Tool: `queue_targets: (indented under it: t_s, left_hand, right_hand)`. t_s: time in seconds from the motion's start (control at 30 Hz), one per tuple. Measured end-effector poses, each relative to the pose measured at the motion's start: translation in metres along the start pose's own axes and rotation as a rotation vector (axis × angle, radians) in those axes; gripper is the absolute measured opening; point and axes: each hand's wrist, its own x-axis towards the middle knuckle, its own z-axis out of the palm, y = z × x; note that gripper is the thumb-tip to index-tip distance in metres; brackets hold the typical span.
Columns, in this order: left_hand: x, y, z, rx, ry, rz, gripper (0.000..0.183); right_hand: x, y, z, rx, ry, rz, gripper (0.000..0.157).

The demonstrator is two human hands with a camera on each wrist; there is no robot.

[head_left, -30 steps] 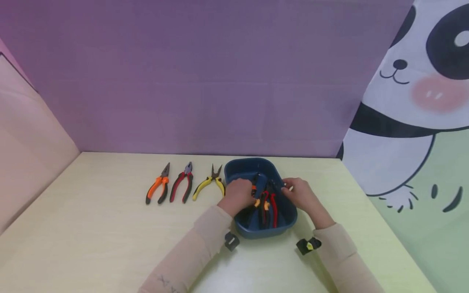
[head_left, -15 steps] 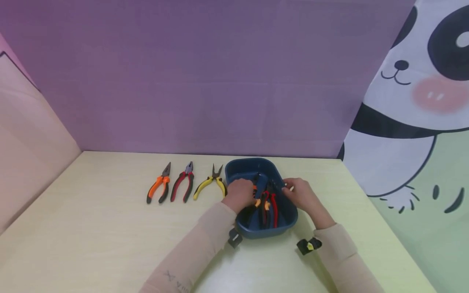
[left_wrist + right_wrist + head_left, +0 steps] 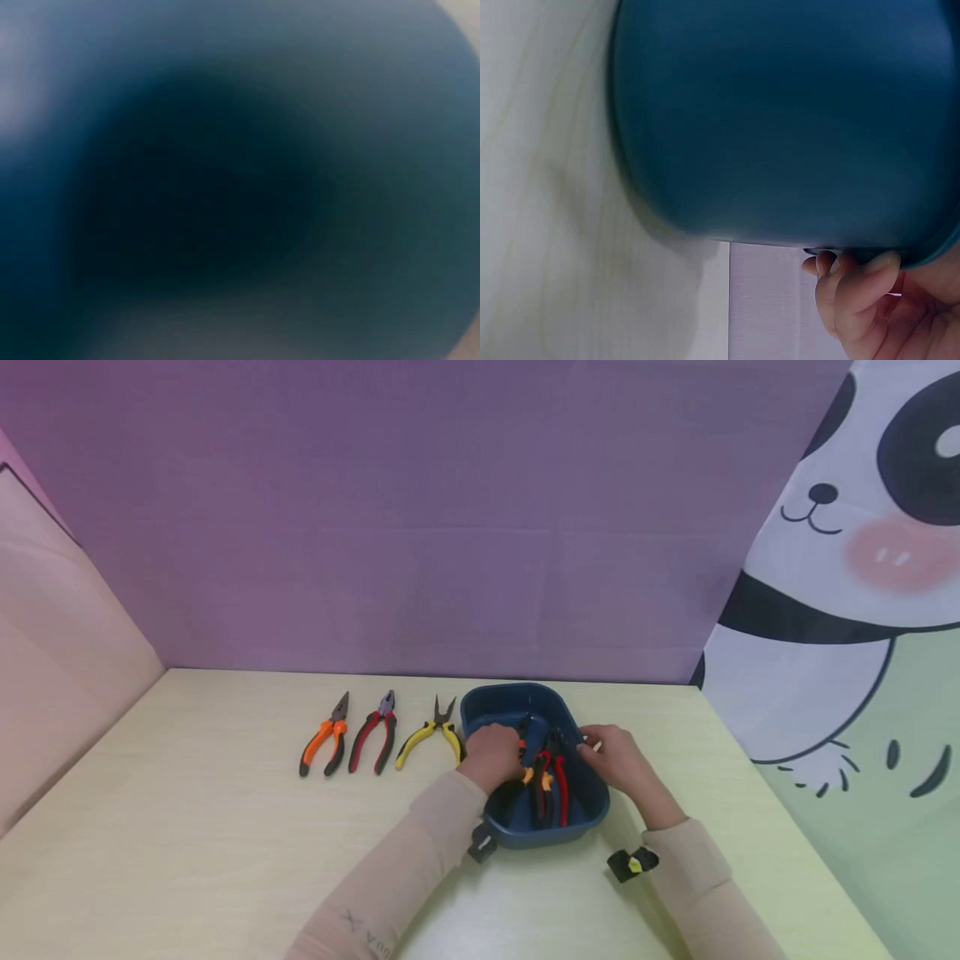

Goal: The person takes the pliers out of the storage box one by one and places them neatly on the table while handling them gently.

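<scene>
Fingers and thumb of the right hand are pinching the far-right rim of a blue tub. The left hand is reaching over the tub's left side and down into it. Its fingers are hiding behind the back of the hand, so nobody can tell whether they are pinching a tool. The left wrist view is showing only a dark blue blur.

The tub is standing on the pale worktop. Inside it, some tools with red and black handles are lying in a pile, between the two hands. Small orange bits are peeking out just beside the left hand.

To the left of the tub, three pliers are lying flat in a row, with their noses pointing away from the person. Yellow pliers are lying nearest the tub, and their nose is opening wide. Red and black pliers are lying in the middle, and orange and black pliers are lying at the far left end.

Behind the worktop, a purple wall is standing, and a big panda picture is smiling on the right.
</scene>
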Motion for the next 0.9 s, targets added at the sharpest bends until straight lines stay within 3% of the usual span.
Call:
queue_targets:
  t_s: [0.47,0.9]
  left_hand:
    - [0.007,0.003,0.003,0.002,-0.018,-0.044,0.043]
    - [0.013,-0.001,0.006,0.021,-0.021,-0.025,0.040]
  right_hand:
    - [0.000,0.002,0.002,-0.008,0.007,-0.011,0.029]
    - [0.001,0.001,0.001,-0.016,0.012,-0.020,0.029]
